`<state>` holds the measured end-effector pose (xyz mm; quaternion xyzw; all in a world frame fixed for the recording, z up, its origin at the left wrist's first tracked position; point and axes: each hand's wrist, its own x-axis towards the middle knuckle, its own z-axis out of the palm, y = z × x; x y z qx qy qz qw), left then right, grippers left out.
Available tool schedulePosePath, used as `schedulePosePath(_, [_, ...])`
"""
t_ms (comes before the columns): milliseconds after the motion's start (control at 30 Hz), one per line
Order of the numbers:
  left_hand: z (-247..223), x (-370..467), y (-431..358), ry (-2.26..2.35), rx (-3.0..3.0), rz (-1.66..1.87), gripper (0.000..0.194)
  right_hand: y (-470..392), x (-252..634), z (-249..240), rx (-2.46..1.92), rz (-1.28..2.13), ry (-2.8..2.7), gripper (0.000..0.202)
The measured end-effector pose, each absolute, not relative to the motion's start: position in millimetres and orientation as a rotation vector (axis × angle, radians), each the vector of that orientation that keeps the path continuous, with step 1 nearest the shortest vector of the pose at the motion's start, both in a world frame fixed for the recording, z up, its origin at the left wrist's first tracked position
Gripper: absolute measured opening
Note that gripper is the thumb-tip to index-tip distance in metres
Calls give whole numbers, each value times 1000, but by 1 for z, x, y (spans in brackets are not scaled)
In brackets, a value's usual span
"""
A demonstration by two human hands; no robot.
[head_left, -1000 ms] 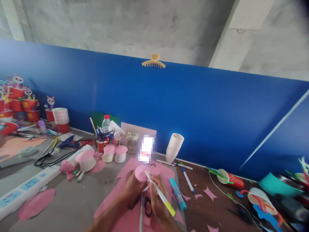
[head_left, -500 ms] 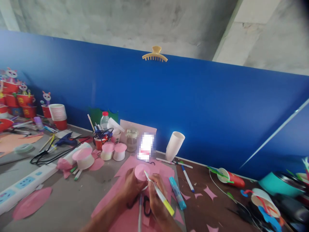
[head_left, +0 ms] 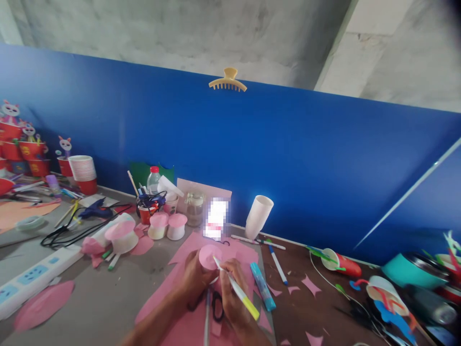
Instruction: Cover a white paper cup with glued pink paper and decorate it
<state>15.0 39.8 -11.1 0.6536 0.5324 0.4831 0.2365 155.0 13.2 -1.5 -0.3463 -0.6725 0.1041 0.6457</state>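
Observation:
My left hand (head_left: pixel 196 275) is wrapped around a small piece with a round pink paper top (head_left: pixel 209 255); most of its body is hidden by my fingers. In my right hand (head_left: pixel 236 293) is a white marker with a yellow end (head_left: pixel 248 305), its tip at the right side of the pink top. Below both hands lie a pair of scissors (head_left: pixel 217 307), partly covered, on sheets of pink paper (head_left: pixel 180 329). A blue marker-like tube (head_left: pixel 262 286) rests just right of my right hand.
Two pink-topped cup pieces (head_left: pixel 176 227) and a glass jar (head_left: pixel 195 210) stand behind. A blurred-out bright screen (head_left: pixel 216 218) leans by a white paper cup (head_left: pixel 259 216). Leftward are a power strip (head_left: pixel 39 276) and glue gun (head_left: pixel 97 209); paper scraps (head_left: pixel 311 286) lie to the right.
The view has shifted slightly to the right, so things sit a little further left. Both hands keep their hold, and the marker tip stays at the pink top.

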Motion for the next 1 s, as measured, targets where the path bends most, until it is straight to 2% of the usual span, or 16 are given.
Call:
schedulePosePath(367, [-9,14,39,1518,1803,1203,31,12,156,3,-774,226,-1546,15])
schedulePosePath(567, [-10,15,38,1546,1788,1195,34,12,157,2,-780,223,-1546,15])
schedulePosePath(800, [-5,15,35,1514,1800,1209,28,12,157,3,-779,222,-1542,15])
schedulePosePath(1000, [2,16,34,1457,1795,1241,34,11,157,5,-747,212,-1562,15])
